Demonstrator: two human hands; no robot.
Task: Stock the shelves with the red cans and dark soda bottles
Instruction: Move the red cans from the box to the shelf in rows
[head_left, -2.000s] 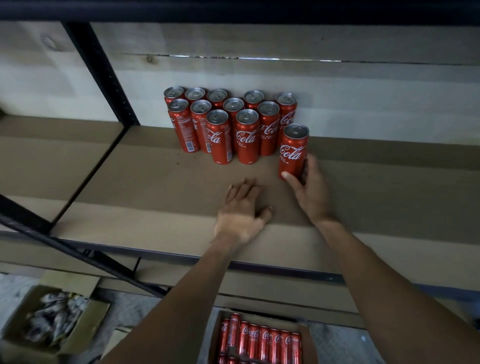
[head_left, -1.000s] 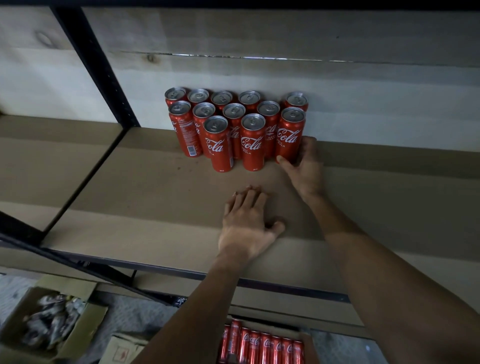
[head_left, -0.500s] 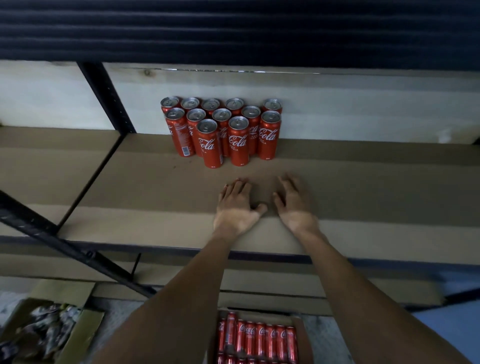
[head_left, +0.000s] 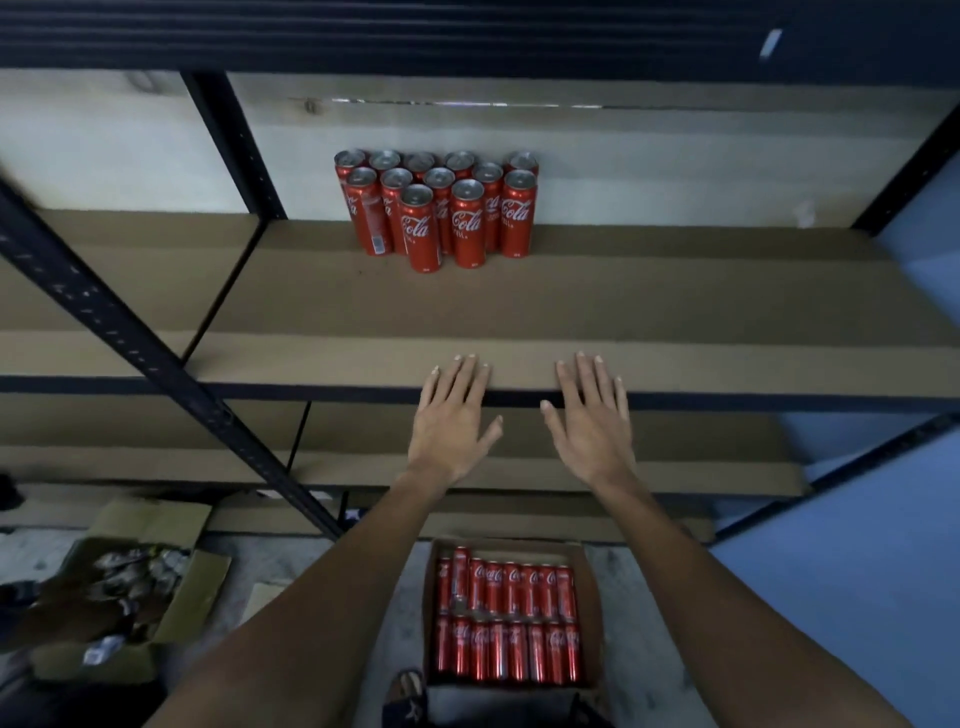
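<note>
Red cans (head_left: 441, 208) at shelf (head_left: 701, 312) rear; left hand (head_left: 451, 423), right hand (head_left: 592, 426) over edge.

Red cans (head_left: 439, 210): glossy metal, silver tops. Shelf board (head_left: 623, 291): matt brown fibreboard. Frame upright (head_left: 130, 343): dark perforated metal. Box (head_left: 592, 613): matt cardboard.

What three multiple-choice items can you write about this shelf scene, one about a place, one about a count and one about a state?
1. Where on the shelf do the upright cans stand?
A) at its front edge
B) at the back, by the wall
C) at its far right end

2. How many rows do the boxed cans form in the box on the floor?
A) one
B) two
C) four

3. What do the left hand and the right hand hold?
A) nothing
B) a can each
C) one bottle together

Answers: 1 B, the cluster stands close to the wall; 2 B, two rows show; 3 A, both hands have straight fingers and are empty.
</note>
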